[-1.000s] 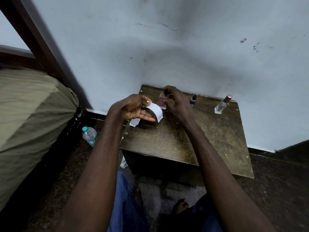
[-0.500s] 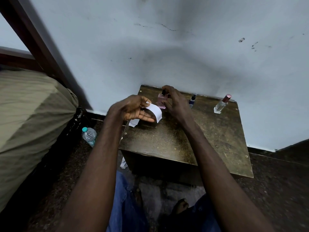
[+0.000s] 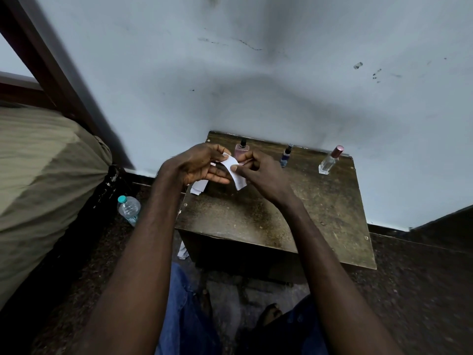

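Both the left grip [image 3: 202, 165] and the right grip [image 3: 261, 172] pinch a white paper slip [image 3: 238, 179], left above right; a pink bottle [image 3: 242, 152] stands just behind them.

Table [image 3: 256, 221]. Along its 12 o'clock edge, left to right: square bottle [image 3: 242, 152], slim bottle [image 3: 285, 157], tall bottle [image 3: 329, 162]. Loose slips [image 3: 199, 187] at 10 o'clock; paper strip [image 3: 236, 175] above them, between left hand [image 3: 199, 165] and right hand [image 3: 263, 174]. Floor at 9 o'clock: water bottle [image 3: 129, 208].

Pink bottle [image 3: 242, 151] just beyond the grip; blue bottle [image 3: 286, 156] and clear bottle [image 3: 329, 161] right of it, all 3 upright; water bottle [image 3: 128, 208] on the floor, lower left.
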